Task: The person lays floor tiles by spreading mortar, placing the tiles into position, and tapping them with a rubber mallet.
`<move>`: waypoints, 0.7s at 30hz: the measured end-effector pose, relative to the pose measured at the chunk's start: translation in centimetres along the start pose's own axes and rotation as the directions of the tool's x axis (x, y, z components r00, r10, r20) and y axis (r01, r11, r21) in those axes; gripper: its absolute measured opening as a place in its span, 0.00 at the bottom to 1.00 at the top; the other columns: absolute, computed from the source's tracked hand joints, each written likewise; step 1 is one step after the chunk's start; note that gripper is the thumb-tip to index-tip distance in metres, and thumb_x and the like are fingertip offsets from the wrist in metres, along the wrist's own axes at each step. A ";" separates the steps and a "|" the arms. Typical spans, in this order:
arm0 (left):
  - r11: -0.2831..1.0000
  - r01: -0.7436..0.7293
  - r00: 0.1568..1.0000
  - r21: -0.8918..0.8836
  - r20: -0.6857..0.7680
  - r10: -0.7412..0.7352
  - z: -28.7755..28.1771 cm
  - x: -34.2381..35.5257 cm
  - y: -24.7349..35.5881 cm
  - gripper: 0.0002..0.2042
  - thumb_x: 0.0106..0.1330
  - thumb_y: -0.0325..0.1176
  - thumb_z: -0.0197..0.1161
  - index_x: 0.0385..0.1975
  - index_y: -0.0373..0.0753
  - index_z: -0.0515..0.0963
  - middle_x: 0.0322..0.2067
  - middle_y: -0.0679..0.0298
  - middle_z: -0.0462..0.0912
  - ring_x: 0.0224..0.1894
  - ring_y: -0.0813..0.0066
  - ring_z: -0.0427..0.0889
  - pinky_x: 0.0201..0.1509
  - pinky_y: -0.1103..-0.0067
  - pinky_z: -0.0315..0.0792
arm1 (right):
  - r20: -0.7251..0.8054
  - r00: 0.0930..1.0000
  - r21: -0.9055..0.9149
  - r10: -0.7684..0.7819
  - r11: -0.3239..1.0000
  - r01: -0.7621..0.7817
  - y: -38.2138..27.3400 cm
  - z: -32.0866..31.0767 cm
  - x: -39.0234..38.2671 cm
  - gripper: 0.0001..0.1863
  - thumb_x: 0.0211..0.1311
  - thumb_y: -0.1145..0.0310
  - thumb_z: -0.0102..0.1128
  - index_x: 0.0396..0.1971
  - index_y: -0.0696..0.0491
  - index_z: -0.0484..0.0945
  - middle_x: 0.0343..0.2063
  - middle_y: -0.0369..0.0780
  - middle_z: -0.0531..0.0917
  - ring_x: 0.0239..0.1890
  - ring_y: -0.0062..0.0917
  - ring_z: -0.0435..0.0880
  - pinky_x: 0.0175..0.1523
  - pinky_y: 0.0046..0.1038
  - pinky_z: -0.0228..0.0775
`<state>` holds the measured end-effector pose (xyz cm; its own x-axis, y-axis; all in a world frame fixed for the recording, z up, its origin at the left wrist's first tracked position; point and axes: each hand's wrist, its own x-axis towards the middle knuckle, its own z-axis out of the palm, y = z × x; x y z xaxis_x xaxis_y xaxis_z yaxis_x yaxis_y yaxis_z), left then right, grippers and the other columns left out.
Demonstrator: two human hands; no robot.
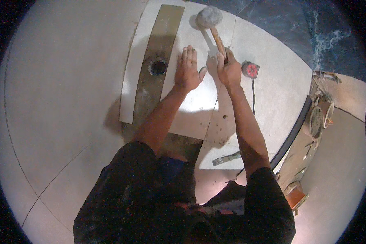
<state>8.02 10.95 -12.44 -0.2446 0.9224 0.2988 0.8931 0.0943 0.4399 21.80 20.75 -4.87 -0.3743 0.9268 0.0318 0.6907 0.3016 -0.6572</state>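
Note:
My right hand [229,70] is closed around the wooden handle of a mallet [210,17], whose pale, rounded head points away from me, above the white tiles. Flat on a white tile [191,118] lies my left hand [188,69], its fingers stretched out and the thumb apart. Left of that hand runs a long brown-grey strip [166,24] without tile, with a dark round drain hole [157,67] in it. A red and black tape measure [251,70] sits just right of my right hand, a dark strap trailing from it toward me.
A flat-bladed hand tool [225,158] lies on the tile by my right forearm. Beyond the tiles is a dark marbled surface [288,28]. On the right stand buckets [316,122] among debris, past a black curved edge [293,136]. An orange-brown object [297,199] lies lower right.

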 end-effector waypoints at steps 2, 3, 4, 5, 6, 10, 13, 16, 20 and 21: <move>1.000 0.004 1.000 0.027 0.007 -0.005 0.1 -0.1 0.1 0.41 0.66 0.49 0.62 0.68 0.23 0.57 0.71 0.36 0.53 0.74 0.39 0.51 0.76 0.50 0.45 | -0.016 1.000 0.038 0.025 0.999 -0.025 0.3 0.6 -0.9 0.25 0.71 0.51 0.51 0.60 0.52 0.72 0.35 0.54 0.85 0.39 0.52 0.86 0.44 0.48 0.78; 0.999 0.004 1.000 0.043 0.003 -0.004 0.1 0.1 0.2 0.41 0.66 0.49 0.62 0.68 0.23 0.58 0.71 0.36 0.54 0.74 0.39 0.52 0.76 0.51 0.46 | -0.030 0.999 0.058 0.031 0.998 -0.030 0.4 0.6 -1.1 0.25 0.71 0.51 0.51 0.60 0.52 0.72 0.35 0.54 0.85 0.39 0.52 0.86 0.44 0.48 0.78; 0.999 -0.002 1.000 0.040 0.003 0.002 0.1 0.1 0.3 0.41 0.66 0.49 0.62 0.68 0.23 0.58 0.71 0.36 0.54 0.74 0.39 0.52 0.76 0.51 0.46 | -0.001 0.999 0.028 0.041 0.999 -0.041 0.9 0.7 -1.1 0.25 0.71 0.51 0.51 0.60 0.51 0.72 0.35 0.54 0.86 0.39 0.52 0.86 0.44 0.48 0.78; 0.999 -0.007 1.000 0.036 0.003 0.007 0.1 0.1 0.5 0.41 0.65 0.50 0.63 0.68 0.23 0.58 0.71 0.36 0.54 0.74 0.39 0.52 0.76 0.51 0.46 | 0.028 0.998 -0.003 0.052 0.999 -0.052 1.5 0.9 -1.1 0.25 0.71 0.51 0.51 0.60 0.51 0.72 0.35 0.54 0.86 0.39 0.53 0.85 0.44 0.48 0.78; 0.999 -0.012 1.000 0.040 -0.005 0.013 0.0 0.4 0.2 0.41 0.65 0.50 0.63 0.68 0.23 0.58 0.71 0.36 0.54 0.74 0.39 0.52 0.76 0.50 0.46 | 0.053 0.997 -0.028 0.053 0.998 -0.052 1.0 0.8 -0.6 0.25 0.71 0.51 0.51 0.60 0.51 0.72 0.36 0.54 0.86 0.39 0.53 0.85 0.43 0.48 0.77; 0.997 -0.016 1.000 0.080 0.000 0.016 0.0 0.1 0.1 0.41 0.66 0.50 0.63 0.68 0.23 0.57 0.71 0.36 0.54 0.74 0.39 0.51 0.76 0.50 0.46 | -0.051 0.998 0.030 -0.039 0.999 0.041 0.1 0.3 -0.3 0.24 0.70 0.55 0.56 0.58 0.54 0.74 0.31 0.53 0.85 0.35 0.47 0.88 0.39 0.42 0.78; 0.999 -0.004 1.000 0.045 0.007 0.003 0.0 0.1 0.4 0.41 0.66 0.49 0.62 0.68 0.23 0.57 0.71 0.37 0.53 0.75 0.40 0.50 0.76 0.50 0.45 | -0.006 1.000 0.019 0.028 0.999 -0.028 1.0 1.1 -0.5 0.25 0.69 0.52 0.53 0.60 0.49 0.71 0.34 0.52 0.86 0.38 0.52 0.86 0.42 0.49 0.77; 0.999 0.016 1.000 0.037 0.019 -0.017 -0.3 0.4 0.3 0.41 0.66 0.49 0.62 0.68 0.23 0.57 0.71 0.37 0.53 0.75 0.40 0.50 0.76 0.50 0.45 | 0.021 0.999 -0.027 0.025 0.999 -0.025 0.2 0.7 0.5 0.25 0.68 0.53 0.54 0.60 0.49 0.71 0.34 0.52 0.86 0.38 0.52 0.86 0.42 0.49 0.78; 0.999 0.023 0.999 0.043 0.044 -0.025 -0.1 0.1 0.1 0.41 0.66 0.51 0.61 0.68 0.23 0.57 0.72 0.37 0.53 0.75 0.42 0.49 0.77 0.52 0.44 | -0.014 1.000 0.003 0.014 1.000 -0.014 0.1 1.0 -0.6 0.25 0.69 0.53 0.53 0.60 0.49 0.72 0.36 0.53 0.86 0.40 0.52 0.86 0.44 0.48 0.78; 0.999 0.014 0.999 0.041 0.047 -0.016 0.0 0.5 0.7 0.42 0.66 0.51 0.61 0.69 0.23 0.57 0.72 0.37 0.53 0.75 0.42 0.49 0.77 0.53 0.44 | -0.009 1.000 -0.036 0.016 0.999 -0.016 1.8 1.3 -0.6 0.25 0.69 0.52 0.53 0.60 0.50 0.72 0.36 0.53 0.86 0.40 0.52 0.86 0.44 0.48 0.78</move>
<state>8.50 11.45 -11.98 -0.2405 0.9376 0.2513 0.9045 0.1225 0.4085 22.47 20.46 -7.08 -0.3581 0.9333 0.0282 0.7187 0.2948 -0.6298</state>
